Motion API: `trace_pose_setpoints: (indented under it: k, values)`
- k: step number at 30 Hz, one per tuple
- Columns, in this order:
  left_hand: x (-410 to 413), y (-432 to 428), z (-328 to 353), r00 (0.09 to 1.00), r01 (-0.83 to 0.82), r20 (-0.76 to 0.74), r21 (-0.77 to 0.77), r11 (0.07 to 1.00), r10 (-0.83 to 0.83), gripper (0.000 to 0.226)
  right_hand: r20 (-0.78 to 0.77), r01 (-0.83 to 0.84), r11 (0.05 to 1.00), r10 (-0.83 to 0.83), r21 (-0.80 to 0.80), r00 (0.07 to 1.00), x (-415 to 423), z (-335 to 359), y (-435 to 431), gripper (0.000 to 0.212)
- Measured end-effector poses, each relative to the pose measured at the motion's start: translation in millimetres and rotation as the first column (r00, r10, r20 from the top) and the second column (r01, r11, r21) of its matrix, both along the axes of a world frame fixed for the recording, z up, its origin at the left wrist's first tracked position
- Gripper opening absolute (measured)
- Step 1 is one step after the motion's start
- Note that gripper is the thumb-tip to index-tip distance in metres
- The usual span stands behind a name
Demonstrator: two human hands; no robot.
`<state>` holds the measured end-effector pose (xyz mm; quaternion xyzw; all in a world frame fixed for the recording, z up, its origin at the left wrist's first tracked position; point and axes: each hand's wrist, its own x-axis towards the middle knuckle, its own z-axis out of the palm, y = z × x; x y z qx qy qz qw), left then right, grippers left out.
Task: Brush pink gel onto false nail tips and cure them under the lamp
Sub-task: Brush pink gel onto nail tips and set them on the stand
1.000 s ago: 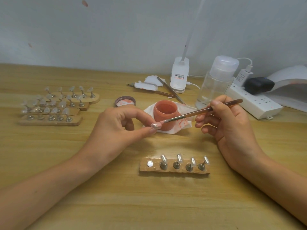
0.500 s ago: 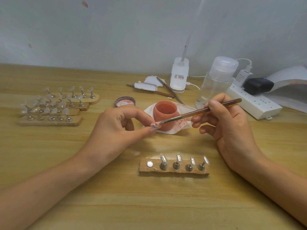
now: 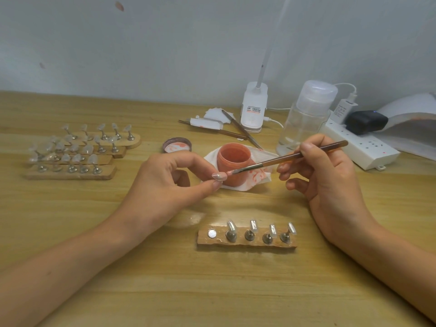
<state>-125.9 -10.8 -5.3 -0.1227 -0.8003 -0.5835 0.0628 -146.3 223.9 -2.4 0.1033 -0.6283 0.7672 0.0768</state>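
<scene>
Head: curing lamp (image 3: 411, 108) partly off-frame

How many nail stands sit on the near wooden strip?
4 stands in a row on the strip: second slot from the left, third, fourth, and the right end. The leftmost slot shows only a bare magnet disc. None seem hidden.

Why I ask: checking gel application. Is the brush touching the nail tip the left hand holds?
Touching. Head view: brush bristles meet the end of the nail tip pinched by the left hand.
</scene>
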Motion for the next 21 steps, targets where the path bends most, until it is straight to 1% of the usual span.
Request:
trace_pose_setpoints:
  k: [2,5,7,10,15,18,21]
  values:
    - [-0.1,0.0,0.2,1.0,0.002,0.005,0.001,1.0,-0.002,0.013,-0.02,-0.028,1.0,0.028,-0.008,0.999,0.3,1.1,-0.4,0.017]
    - [-0.2,0.0,-0.1,1.0,0.013,0.015,0.02,1.0,-0.014,0.01,-0.054,-0.064,0.997,0.066,0.03,0.996,2.0,1.9,-1.8,0.017]
    - [-0.5,-0.2,-0.8,1.0,0.019,0.019,0.028,0.999,-0.02,0.008,-0.044,-0.047,0.998,0.049,0.044,0.998,2.7,1.6,-1.6,0.016]
    - [-0.7,-1.2,-2.4,0.999,0.028,0.02,0.036,0.999,-0.028,0.009,-0.019,-0.012,1.0,0.013,0.02,1.0,1.9,0.6,0.2,0.016]
    - [-1.9,-1.3,-3.8,0.999,0.036,0.022,0.044,0.998,-0.037,0.013,-0.054,-0.055,0.998,0.057,0.03,0.997,1.2,-0.1,-1.4,0.013]
    - [-2.2,-1.5,-4.0,0.999,0.034,0.021,0.044,0.998,-0.034,0.014,-0.033,-0.027,0.999,0.028,0.045,0.999,1.2,-0.9,-2.1,0.017]
    - [-2.2,-1.4,-3.4,0.999,0.032,0.018,0.046,0.998,-0.033,0.018,-0.03,-0.015,1.0,0.016,0.022,0.999,0.6,-0.6,-0.1,0.016]
